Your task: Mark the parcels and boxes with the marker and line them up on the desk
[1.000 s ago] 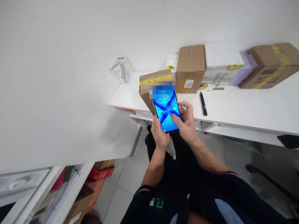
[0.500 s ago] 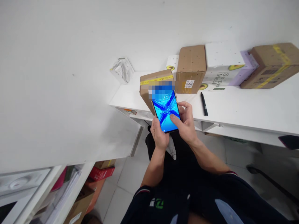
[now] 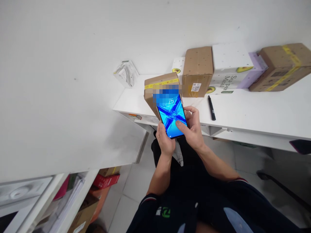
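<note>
A phone (image 3: 172,118) with a lit blue screen is held up over the front edge of the desk (image 3: 262,111), partly hiding a yellow-taped box (image 3: 150,94). The left hand (image 3: 166,139) has its fingers wrapped around its lower left side; the right hand's (image 3: 193,131) fingers curl against the opposite side, thumb over the screen. Rightward lies a black marker (image 3: 211,108), near a labelled brown box (image 3: 198,66).

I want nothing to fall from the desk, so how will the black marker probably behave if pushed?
The black marker may roll if pushed sideways: it looks rounded and lies on a flat white desk. Its slim body suggests little weight, and its straight shape suggests it should stay stiff.
</note>
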`<action>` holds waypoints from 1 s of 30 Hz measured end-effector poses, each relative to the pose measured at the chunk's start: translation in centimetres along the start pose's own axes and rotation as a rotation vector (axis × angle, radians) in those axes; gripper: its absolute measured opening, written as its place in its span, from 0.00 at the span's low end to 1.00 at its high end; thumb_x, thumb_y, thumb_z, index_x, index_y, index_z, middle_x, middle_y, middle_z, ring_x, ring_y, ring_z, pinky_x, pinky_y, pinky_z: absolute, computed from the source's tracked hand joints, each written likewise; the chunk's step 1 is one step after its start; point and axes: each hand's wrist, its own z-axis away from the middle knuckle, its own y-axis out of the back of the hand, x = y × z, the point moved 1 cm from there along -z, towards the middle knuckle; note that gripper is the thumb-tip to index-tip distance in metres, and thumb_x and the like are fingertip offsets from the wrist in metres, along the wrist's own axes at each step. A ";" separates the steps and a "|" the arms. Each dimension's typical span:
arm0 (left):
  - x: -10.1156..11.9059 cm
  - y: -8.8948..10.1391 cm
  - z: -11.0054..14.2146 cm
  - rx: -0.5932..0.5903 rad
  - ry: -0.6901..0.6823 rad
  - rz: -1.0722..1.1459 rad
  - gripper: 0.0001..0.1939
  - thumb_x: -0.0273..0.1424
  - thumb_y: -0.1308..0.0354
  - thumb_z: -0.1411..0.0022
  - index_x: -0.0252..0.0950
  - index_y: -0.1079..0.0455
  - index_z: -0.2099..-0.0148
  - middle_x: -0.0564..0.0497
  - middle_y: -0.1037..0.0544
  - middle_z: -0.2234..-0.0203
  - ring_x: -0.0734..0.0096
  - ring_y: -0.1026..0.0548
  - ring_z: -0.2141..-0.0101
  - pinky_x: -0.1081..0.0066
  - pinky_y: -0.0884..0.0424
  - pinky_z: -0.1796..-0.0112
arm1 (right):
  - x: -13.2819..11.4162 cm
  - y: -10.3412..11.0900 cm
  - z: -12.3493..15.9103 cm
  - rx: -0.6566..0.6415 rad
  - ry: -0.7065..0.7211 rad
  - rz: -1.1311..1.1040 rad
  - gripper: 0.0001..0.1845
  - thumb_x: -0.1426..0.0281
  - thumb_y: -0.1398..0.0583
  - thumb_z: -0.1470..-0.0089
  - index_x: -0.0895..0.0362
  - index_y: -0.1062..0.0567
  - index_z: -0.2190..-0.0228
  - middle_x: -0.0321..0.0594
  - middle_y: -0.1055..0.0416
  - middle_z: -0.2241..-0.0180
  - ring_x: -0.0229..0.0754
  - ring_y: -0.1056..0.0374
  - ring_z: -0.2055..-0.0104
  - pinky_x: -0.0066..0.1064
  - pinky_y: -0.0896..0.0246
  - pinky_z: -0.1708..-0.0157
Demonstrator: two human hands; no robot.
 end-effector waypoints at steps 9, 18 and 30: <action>-0.1 0.2 -0.1 0.041 0.007 0.044 0.19 0.48 0.38 0.38 0.36 0.24 0.59 0.49 0.19 0.66 0.68 0.21 0.64 0.68 0.23 0.59 | 0.1 0.0 0.2 0.004 -0.002 -0.018 0.28 0.55 0.32 0.47 0.46 0.40 0.52 0.33 0.29 0.63 0.41 0.31 0.62 0.37 0.33 0.62; -0.4 0.4 -0.1 -0.030 0.004 -0.033 0.23 0.53 0.43 0.35 0.37 0.27 0.58 0.47 0.20 0.67 0.65 0.22 0.65 0.65 0.23 0.61 | 0.1 -0.1 0.1 0.013 0.042 -0.050 0.27 0.59 0.33 0.45 0.47 0.40 0.52 0.33 0.29 0.62 0.40 0.31 0.62 0.35 0.33 0.62; -0.5 0.2 -0.2 -0.044 0.069 0.099 0.22 0.52 0.40 0.38 0.37 0.25 0.57 0.47 0.20 0.62 0.63 0.20 0.57 0.63 0.22 0.53 | 0.3 -0.2 0.4 0.016 0.091 0.061 0.23 0.59 0.36 0.42 0.46 0.39 0.50 0.33 0.32 0.63 0.41 0.33 0.63 0.36 0.34 0.63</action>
